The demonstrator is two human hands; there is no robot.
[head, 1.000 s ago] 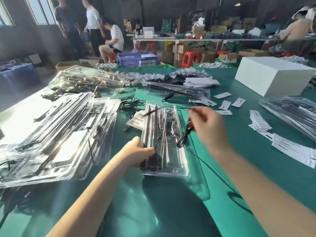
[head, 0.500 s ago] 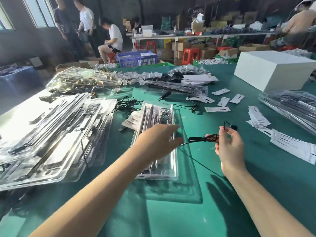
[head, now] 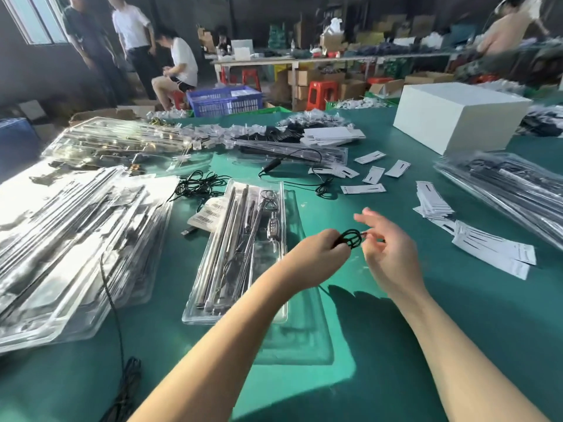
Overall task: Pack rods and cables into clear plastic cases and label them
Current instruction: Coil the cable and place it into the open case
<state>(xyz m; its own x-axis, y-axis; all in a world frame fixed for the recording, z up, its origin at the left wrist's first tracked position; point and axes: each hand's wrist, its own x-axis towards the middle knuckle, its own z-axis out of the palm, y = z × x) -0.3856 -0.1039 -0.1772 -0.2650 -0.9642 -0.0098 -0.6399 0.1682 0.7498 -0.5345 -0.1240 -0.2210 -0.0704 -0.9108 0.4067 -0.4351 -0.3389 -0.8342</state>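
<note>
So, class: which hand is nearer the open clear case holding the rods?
Left. The left hand hovers just right of the case; the right hand is farther right, over the table.
</note>
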